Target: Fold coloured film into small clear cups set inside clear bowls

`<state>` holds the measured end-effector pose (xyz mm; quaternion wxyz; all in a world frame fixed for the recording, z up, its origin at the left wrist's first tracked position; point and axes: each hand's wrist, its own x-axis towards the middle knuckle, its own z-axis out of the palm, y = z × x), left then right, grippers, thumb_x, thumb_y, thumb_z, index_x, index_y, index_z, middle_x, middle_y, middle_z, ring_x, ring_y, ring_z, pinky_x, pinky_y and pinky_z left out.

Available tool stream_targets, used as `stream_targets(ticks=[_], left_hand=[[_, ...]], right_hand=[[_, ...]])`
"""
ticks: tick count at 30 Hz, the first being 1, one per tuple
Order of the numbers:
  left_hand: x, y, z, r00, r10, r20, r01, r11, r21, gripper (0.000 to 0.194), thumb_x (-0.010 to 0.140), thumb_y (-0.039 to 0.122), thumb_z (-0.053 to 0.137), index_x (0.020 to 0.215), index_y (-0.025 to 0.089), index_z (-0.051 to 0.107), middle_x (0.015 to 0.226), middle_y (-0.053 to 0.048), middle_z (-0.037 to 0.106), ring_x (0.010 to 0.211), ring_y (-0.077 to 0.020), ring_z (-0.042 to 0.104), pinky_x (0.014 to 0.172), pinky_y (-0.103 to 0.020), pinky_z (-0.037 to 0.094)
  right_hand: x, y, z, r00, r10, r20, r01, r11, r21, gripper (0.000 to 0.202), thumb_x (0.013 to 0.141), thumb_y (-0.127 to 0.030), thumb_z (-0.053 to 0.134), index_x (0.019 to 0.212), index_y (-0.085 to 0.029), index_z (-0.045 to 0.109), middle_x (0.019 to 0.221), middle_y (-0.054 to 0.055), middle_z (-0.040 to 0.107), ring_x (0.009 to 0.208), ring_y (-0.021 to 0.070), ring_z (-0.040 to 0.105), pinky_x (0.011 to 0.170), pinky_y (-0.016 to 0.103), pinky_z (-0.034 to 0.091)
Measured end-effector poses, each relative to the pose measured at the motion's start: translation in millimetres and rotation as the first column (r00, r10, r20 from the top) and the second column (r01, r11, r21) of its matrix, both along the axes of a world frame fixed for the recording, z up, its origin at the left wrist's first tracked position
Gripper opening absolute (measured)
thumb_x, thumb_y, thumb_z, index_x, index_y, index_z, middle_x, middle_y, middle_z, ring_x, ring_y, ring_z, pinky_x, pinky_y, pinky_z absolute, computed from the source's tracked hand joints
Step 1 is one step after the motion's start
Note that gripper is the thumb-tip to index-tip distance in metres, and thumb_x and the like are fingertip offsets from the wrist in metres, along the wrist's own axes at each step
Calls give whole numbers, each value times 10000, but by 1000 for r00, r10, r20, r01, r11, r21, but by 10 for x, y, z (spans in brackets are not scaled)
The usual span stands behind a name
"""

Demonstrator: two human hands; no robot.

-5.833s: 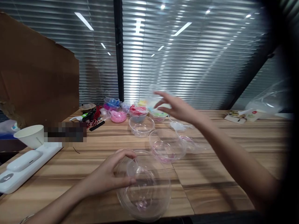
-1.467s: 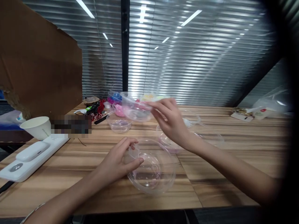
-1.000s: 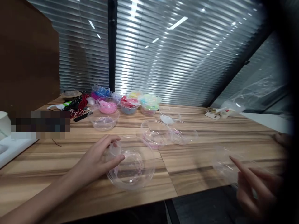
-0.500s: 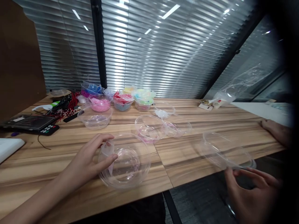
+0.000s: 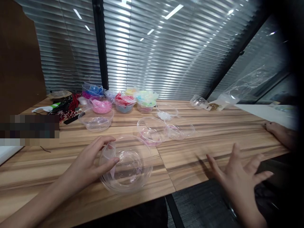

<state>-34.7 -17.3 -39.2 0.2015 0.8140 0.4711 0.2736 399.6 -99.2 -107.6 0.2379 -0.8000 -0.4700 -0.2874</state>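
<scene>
My left hand (image 5: 95, 166) is closed at the left rim of a clear round plastic bowl (image 5: 144, 179), with fingers and thumb around a translucent pale piece (image 5: 109, 152) at its side. That bowl stands on the wooden table near the front edge. My right hand (image 5: 239, 177) is empty, its fingers spread wide over the table's front edge at the right. Beyond the left hand are two more clear bowls with a pinkish tint, one bowl (image 5: 152, 139) overlapping the other bowl (image 5: 180, 134). A clear container (image 5: 199, 102) lies at the back right by the window.
Along the back stand bowls of pink material (image 5: 101, 106), red material (image 5: 124, 100) and pale green material (image 5: 146, 98). An empty clear bowl (image 5: 96, 122) stands before them. Another person's hand (image 5: 273, 128) rests at the right edge. Blinds (image 5: 154, 47) rise behind the table.
My right hand has let go of the clear plastic container and spread its fingers. A clear container now lies at the back right, by the window. My left hand has stayed still.
</scene>
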Motion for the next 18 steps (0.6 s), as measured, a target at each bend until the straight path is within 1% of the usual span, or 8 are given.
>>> stream_targets(ticks=[3,6,8,11,13,15,18], left_hand=[[-7,0,-13,1000,-6,0,6,1000,5,473,862,482,570,1273,278,454,1248,-51,597,1149,-265,578,937,-377,490],[-2,-15,-9,1000,-13,7,13,1000,-10,473,873,477,564,1284,281,434,1278,-55,575,1176,-257,557,964,-385,474],[11,-32,11,1000,-10,21,11,999,-33,474,872,488,564,1276,277,436,1263,-57,576,1164,-251,559,963,-392,473],[39,-58,50,999,16,50,-12,997,-79,478,857,502,578,1254,266,455,1241,-56,583,1153,-244,562,977,-403,465],[57,-71,72,997,30,76,-22,995,-101,484,844,501,594,1244,259,470,1244,-58,583,1166,-247,556,997,-411,456],[68,-79,87,994,32,108,-20,994,-111,493,833,493,609,1242,255,473,1254,-60,582,1184,-251,549,1009,-414,451],[72,-85,100,987,31,157,-12,993,-119,499,822,473,629,1240,252,469,1256,-58,580,1202,-249,538,1021,-409,442]], right_hand=[[-141,81,-25,996,53,-68,-55,998,-20,797,887,-570,428,1543,-253,105,1557,170,234,1445,439,-26,1031,784,114],[-282,134,-24,991,116,-66,-118,993,-20,772,884,-556,452,1531,-252,162,1535,140,309,1439,460,25,1018,789,140],[-373,155,11,983,181,-41,-181,983,-18,714,894,-537,444,1513,-254,229,1504,119,379,1434,465,76,1011,789,157],[-530,165,119,964,265,13,-265,964,2,605,918,-487,435,1469,-255,343,1458,100,454,1439,440,112,1036,755,170],[-659,162,216,948,315,39,-316,948,27,570,931,-459,429,1456,-244,372,1467,97,443,1447,421,100,1064,732,146],[-800,162,323,919,389,55,-392,919,42,559,944,-434,411,1465,-240,352,1508,94,382,1454,408,65,1084,717,108],[-1016,194,498,839,534,100,-539,842,26,568,953,-376,413,1493,-265,277,1550,84,301,1458,403,2,1093,713,71]])
